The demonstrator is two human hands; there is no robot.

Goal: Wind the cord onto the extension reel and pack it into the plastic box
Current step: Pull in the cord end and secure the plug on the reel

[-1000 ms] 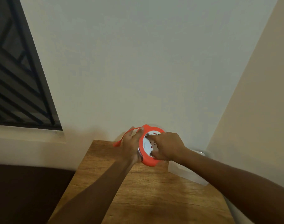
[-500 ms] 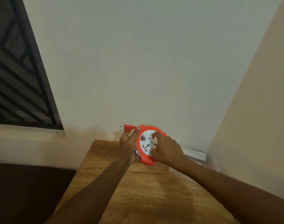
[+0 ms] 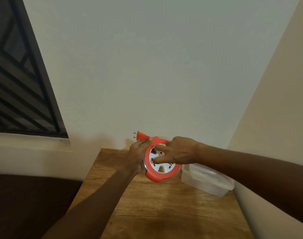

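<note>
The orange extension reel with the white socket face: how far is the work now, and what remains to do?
Winding looks almost done: only the orange two-pin plug sticks out of the orange extension reel, with no loose cord visible. In hand: the left hand grips the reel's rim above the wooden table, and the right hand's fingers press its white face. Left: put the reel into the clear plastic box, which stands apart beside it.

Ahead of you a plain pale wall (image 3: 164, 66) meets a cream side wall (image 3: 276, 100) at the right corner. On the left sits a dark window (image 3: 18, 75) with slanted bars above a pale ledge (image 3: 26, 144). The wooden surface (image 3: 164, 213) abuts the far wall; left of it lies dim darkness.
</note>
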